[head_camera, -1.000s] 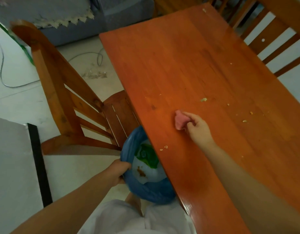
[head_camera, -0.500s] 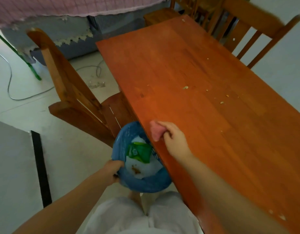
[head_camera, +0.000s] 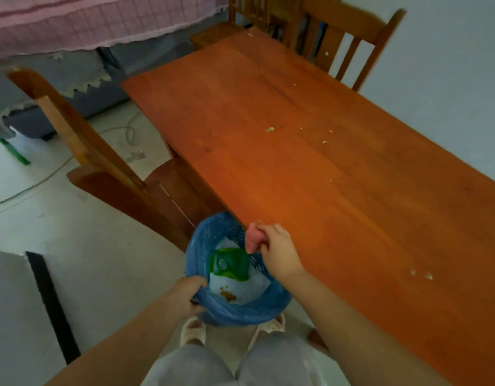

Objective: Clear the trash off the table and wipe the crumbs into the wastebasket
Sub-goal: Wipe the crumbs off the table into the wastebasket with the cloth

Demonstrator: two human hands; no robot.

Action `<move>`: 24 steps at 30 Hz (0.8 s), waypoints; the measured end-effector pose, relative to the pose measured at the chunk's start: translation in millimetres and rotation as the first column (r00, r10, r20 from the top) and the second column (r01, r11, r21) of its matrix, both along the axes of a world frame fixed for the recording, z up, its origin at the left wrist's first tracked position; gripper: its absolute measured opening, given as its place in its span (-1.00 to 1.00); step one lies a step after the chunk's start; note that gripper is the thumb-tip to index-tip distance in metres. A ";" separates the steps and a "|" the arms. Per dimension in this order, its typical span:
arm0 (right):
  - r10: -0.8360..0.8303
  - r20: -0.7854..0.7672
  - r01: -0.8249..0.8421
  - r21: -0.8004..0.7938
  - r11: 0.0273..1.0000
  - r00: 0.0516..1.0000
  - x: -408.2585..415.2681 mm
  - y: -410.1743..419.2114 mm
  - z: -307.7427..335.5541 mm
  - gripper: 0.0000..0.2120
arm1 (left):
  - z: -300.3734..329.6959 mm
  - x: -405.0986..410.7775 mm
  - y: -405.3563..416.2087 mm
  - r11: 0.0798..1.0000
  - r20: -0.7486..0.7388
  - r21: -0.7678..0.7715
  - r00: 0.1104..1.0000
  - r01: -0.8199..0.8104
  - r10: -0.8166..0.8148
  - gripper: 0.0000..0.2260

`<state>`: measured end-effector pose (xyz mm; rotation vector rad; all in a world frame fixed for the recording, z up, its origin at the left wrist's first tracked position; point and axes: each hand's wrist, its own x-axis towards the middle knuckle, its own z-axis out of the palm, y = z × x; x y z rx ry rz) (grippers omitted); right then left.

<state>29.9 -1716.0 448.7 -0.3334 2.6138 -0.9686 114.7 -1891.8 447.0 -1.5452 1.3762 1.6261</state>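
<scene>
The right hand (head_camera: 278, 252) has slid the pink cloth (head_camera: 253, 236) from the table (head_camera: 338, 196) past its near edge, over the wastebasket (head_camera: 235, 274) at lower centre. Its grip is closed, pinching the cloth. The left hand (head_camera: 189, 295) grips the basket's blue liner rim, closed, as before. Crumbs (head_camera: 270, 129) remain mid-table and at lower right.

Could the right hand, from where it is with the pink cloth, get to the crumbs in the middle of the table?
Probably yes: the right hand sits at the table edge, and only bare wood lies between it and the crumbs.
</scene>
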 end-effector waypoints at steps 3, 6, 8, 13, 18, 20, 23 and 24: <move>-0.106 0.065 0.109 -0.047 0.993 0.992 22.8 -1.7 7.5 -0.59 | 0.3 4.1 -13.9 0.993 -0.003 0.027 0.993 0.119 -0.119 -0.91; -0.283 0.091 0.292 -0.109 0.950 0.955 60.6 -9.0 19.3 -0.68 | 1.1 10.7 -36.1 0.965 -0.025 0.015 0.965 0.261 -0.260 -0.89; -0.422 0.150 0.445 -0.182 0.877 0.894 91.6 -15.7 26.2 -0.75 | 0.1 18.6 -50.4 0.938 -0.027 0.004 0.937 0.347 -0.347 -0.88; -0.738 0.244 0.776 -0.236 0.584 0.630 175.8 -13.1 20.2 -0.60 | -7.3 40.9 -60.4 0.842 -0.004 -0.023 0.842 0.539 -0.539 -0.88; -0.910 0.273 0.935 -0.256 0.244 0.313 276.1 18.7 14.3 -0.58 | -11.1 73.7 -17.9 0.668 0.013 -0.019 0.668 0.744 -0.744 -0.84; -0.936 0.286 0.959 -0.248 0.136 0.206 310.3 31.8 10.6 -0.64 | -9.5 87.4 1.3 0.614 0.009 0.006 0.614 0.789 -0.789 -0.89; -0.957 0.291 0.964 -0.256 -0.072 0.006 373.6 59.1 5.3 -0.71 | -6.7 116.1 46.3 0.520 -0.005 0.038 0.520 0.853 -0.854 -0.90; -0.955 0.293 0.961 -0.250 -0.119 -0.042 394.6 68.4 4.2 -0.72 | -7.2 126.4 62.6 0.491 -0.007 0.054 0.492 0.870 -0.871 -0.86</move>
